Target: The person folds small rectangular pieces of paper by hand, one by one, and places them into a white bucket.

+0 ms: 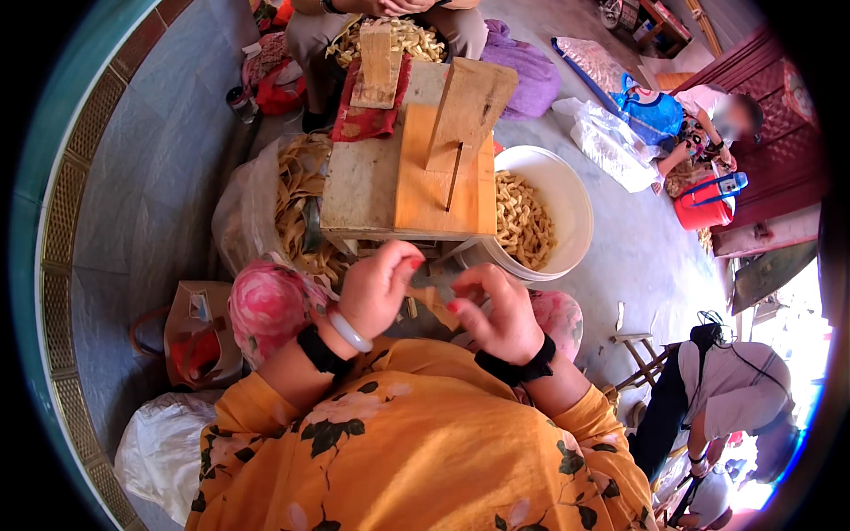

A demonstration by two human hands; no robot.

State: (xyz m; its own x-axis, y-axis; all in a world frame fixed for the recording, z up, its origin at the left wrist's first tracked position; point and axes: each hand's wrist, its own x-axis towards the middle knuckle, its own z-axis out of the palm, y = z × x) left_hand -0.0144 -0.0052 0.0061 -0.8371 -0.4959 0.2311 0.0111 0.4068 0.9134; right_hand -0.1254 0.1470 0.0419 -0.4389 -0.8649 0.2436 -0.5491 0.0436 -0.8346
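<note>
In front of my lap, my left hand [379, 285], with a pale bangle at the wrist, has its fingers bent together. A thin tan strip [432, 305] runs from beneath those fingers toward my right hand [503, 311]. The right fingers are curled, with thumb and forefinger apart; I see nothing between them. Both hands are just off the near edge of a low worktable [363, 190]. On it lies an orange-brown board [416, 199] bearing an upright wooden block [474, 111] and a thin dark rod [454, 177].
A white bucket [574, 208] of short tan pieces [524, 226] stands right of the table. On the left is a plastic bag [243, 208] with long tan strips [301, 177]. Another person sits opposite, behind a smaller wooden block [376, 57]; others are at the right.
</note>
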